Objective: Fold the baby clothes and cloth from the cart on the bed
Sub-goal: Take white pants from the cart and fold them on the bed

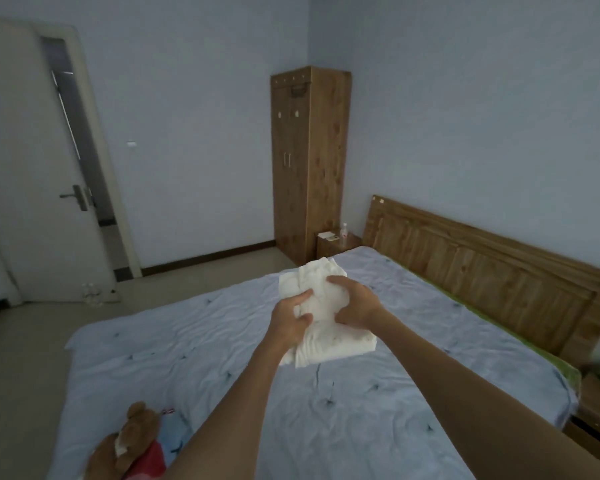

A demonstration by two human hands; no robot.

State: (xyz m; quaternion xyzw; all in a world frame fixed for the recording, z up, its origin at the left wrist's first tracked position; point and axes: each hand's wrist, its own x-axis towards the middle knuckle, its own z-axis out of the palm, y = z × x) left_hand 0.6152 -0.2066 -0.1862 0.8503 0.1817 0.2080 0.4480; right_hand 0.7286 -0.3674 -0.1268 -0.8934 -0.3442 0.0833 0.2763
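A white cloth (329, 346), rumpled and partly folded, is held between both hands, its ends spilling out past the grasp on the far and near sides. The left hand (289, 322) clutches its left side, thumb on top. The right hand (355, 303) curls over its right side. Whether it touches the bed's blue sheet (413, 393) below cannot be told. A brown teddy bear (132, 434) lies well nearer, leftward, and the wooden headboard (482, 268) stands off to the right.

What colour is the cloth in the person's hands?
The cloth is plain white, best seen in the head view.
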